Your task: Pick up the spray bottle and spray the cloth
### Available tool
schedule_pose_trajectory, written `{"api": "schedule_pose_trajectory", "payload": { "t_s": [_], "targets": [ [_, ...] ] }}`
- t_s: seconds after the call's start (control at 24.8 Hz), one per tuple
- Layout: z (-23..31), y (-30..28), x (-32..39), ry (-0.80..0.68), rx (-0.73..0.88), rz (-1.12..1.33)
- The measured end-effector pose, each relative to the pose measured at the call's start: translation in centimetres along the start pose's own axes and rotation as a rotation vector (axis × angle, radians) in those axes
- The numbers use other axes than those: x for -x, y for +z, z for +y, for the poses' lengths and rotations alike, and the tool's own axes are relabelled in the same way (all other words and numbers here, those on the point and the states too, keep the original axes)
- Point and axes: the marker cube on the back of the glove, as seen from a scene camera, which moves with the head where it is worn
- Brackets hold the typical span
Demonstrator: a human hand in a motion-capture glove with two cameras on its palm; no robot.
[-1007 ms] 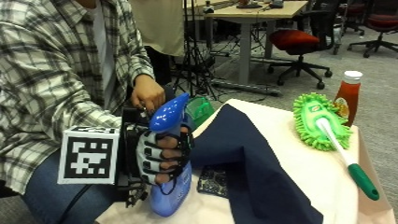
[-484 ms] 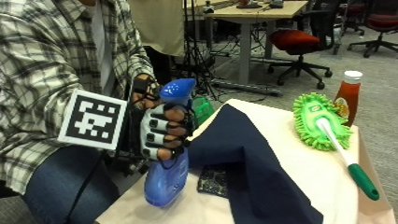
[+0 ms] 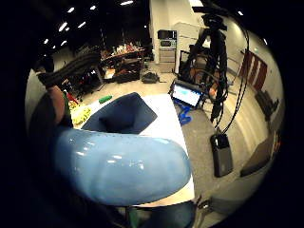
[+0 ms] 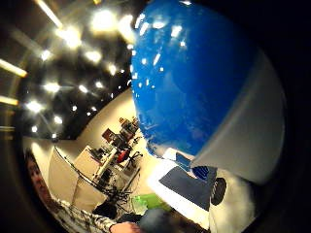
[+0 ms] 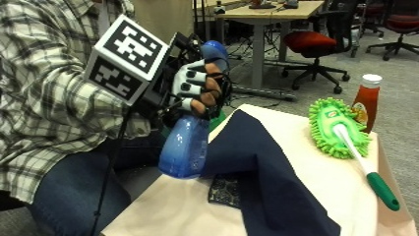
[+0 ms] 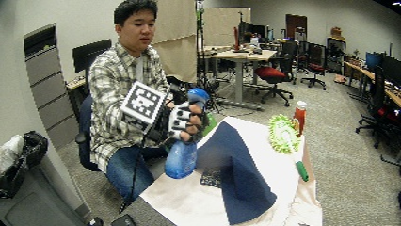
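A translucent blue spray bottle (image 5: 185, 147) with a blue head hangs in the air above the near left edge of the table. My gloved right hand (image 5: 196, 88) grips its neck just under the head, fingers curled round it. The bottle's body (image 3: 118, 166) fills much of the little finger side palm view, and its blue head (image 4: 194, 73) fills the thumb side view. A dark navy cloth (image 5: 262, 167) lies draped over the middle of the table, raised into a peak, right beside the bottle. The same cloth (image 6: 235, 165) shows in the wide outside view.
A green fluffy duster (image 5: 337, 128) with a white and green handle lies along the table's right side. A ketchup bottle (image 5: 367, 101) stands behind it. A small dark patterned square (image 5: 224, 189) lies by the cloth. The table has a cream cover (image 5: 183, 211). Office chairs and desks stand behind.
My hand has lifted the spray bottle higher off the table and tipped its head further up and toward the cloth side. The cloth and duster have stayed put.
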Motion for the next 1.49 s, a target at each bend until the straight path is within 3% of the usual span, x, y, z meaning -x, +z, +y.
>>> {"api": "schedule_pose_trajectory", "payload": {
  "t_s": [0.89,1.49],
  "targets": [
    [-0.3,5.6,5.1,-0.443,0.312,0.457],
    [1.7,7.5,6.3,-0.664,0.389,0.644]
  ]
}}
